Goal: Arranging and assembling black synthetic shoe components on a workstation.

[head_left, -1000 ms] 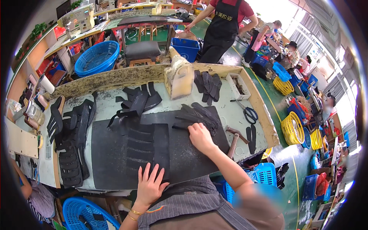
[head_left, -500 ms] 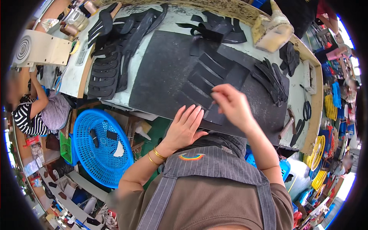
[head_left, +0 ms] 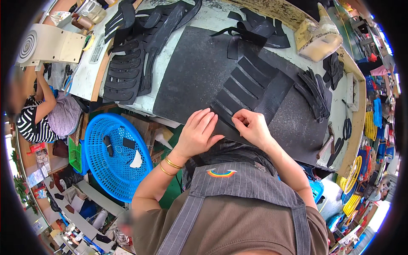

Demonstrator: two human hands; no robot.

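Several flat black strips [head_left: 239, 91] lie side by side on a large black board [head_left: 180, 72], joining a wider black piece [head_left: 278, 91] on their right. My left hand [head_left: 196, 132] rests with its fingers stretched out, the tips on the near left end of the closest strip at the board's front edge. Just right of it, my right hand [head_left: 254, 128] is closed in a pinch, thumb against bent fingers, low over that same strip's edge. Whatever sits between those fingertips is hidden.
Black slotted pieces [head_left: 124, 72] are stacked left of the board; more black pieces [head_left: 259, 29] lie behind it. Thin black strips [head_left: 314, 93], scissors [head_left: 347, 125] and a hammer [head_left: 326, 146] lie right. A glue container [head_left: 318, 38] stands behind. A blue basket [head_left: 91, 170] sits lower left.
My right hand has come down and toward me, from above the strips to the nearest one's edge. My left hand stays by the board's front edge. The whole view has shifted slightly.
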